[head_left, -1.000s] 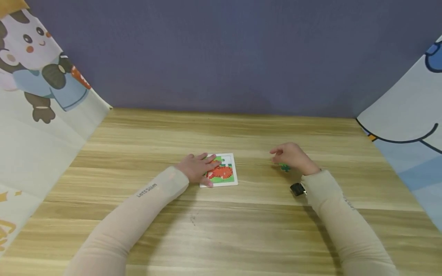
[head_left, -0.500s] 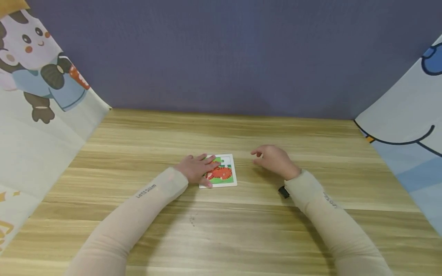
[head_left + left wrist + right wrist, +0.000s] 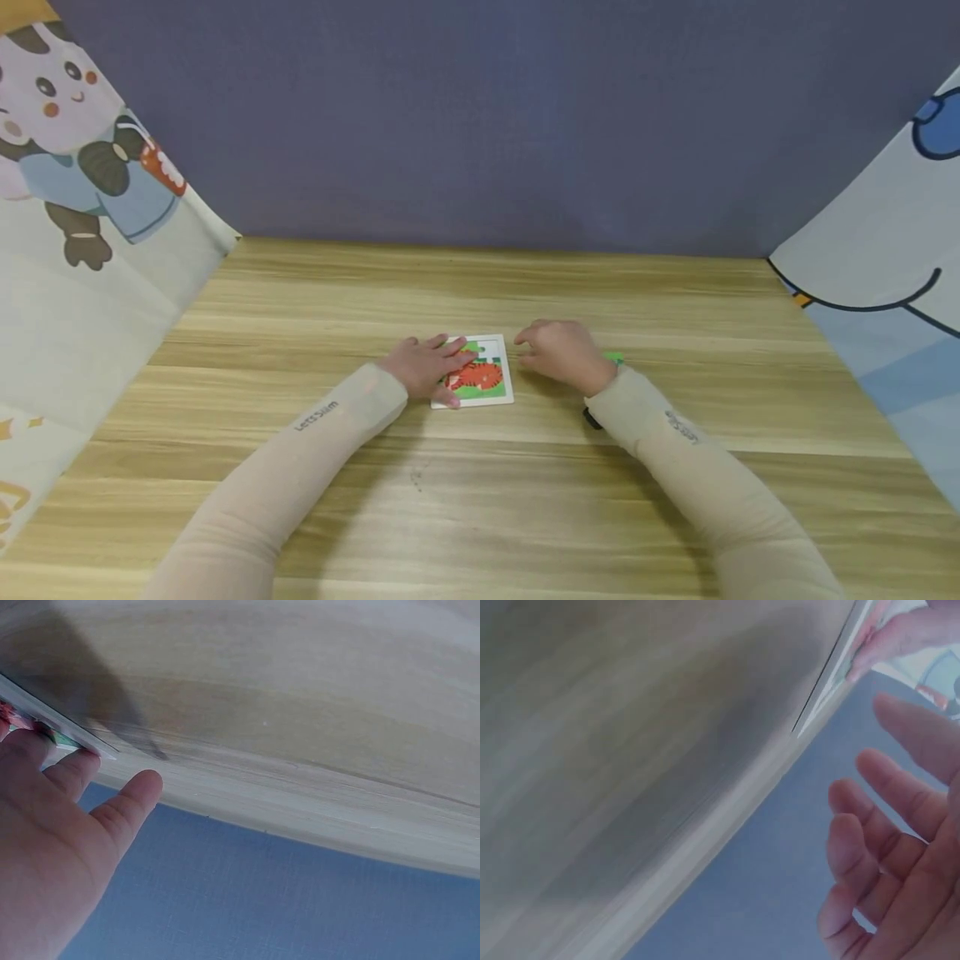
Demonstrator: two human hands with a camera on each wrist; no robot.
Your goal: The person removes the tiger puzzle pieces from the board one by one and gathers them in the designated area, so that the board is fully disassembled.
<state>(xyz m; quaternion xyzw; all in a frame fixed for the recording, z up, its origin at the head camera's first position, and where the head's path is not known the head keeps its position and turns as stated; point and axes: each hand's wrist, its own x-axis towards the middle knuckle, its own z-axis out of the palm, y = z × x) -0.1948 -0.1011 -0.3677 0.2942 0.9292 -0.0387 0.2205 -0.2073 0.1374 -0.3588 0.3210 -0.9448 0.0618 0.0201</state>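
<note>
A small square jigsaw puzzle (image 3: 486,378) with a white border and an orange striped animal on green lies on the table. Its upper right corner shows a white gap. My left hand (image 3: 422,367) rests on the puzzle's left side with fingers spread, covering part of the picture. To the right of the border, my right hand (image 3: 561,355) hovers with loosely bent fingers. In the right wrist view nothing shows between the fingers of the right hand (image 3: 907,832). A green puzzle piece (image 3: 613,357) lies behind the right wrist, partly hidden by it.
The wood-grain table (image 3: 465,508) ends at a dark blue back panel (image 3: 480,125). Cartoon-printed sheets flank it on the left (image 3: 67,333) and right. A small black device (image 3: 592,418) sits at the right cuff.
My right hand has moved left from near the green piece to beside the puzzle, with nothing visible in it. The left hand has stayed on the puzzle.
</note>
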